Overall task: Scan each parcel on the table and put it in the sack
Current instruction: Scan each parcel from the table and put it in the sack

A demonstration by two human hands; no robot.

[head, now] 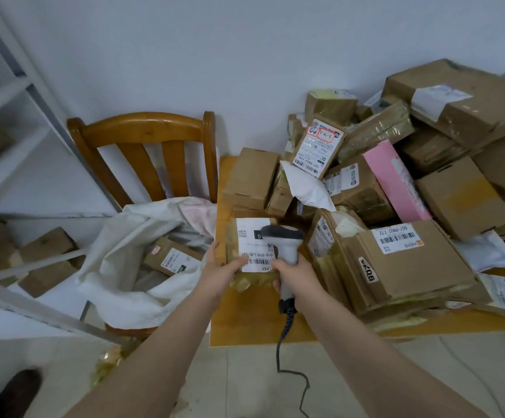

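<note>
1. The left hand grips a small tape-wrapped parcel by its near left edge. The thumb lies on the white label and the other fingers curl round the side. It is held over the near left part of the surface.
2. Just right of those fingers, the right hand is closed round the handle of the scanner, whose head sits over the label.
3. The parcel looks light and stiff, since one hand carries it easily. The glossy tape may be slick, so I would grip across the box's edges and keep the thumb off the barcode.
4. The sack lies open on the chair, left of the left fingers, with a boxed parcel inside it.
5. Right of the right fingers, a crowded pile of cartons waits on the surface.
</note>
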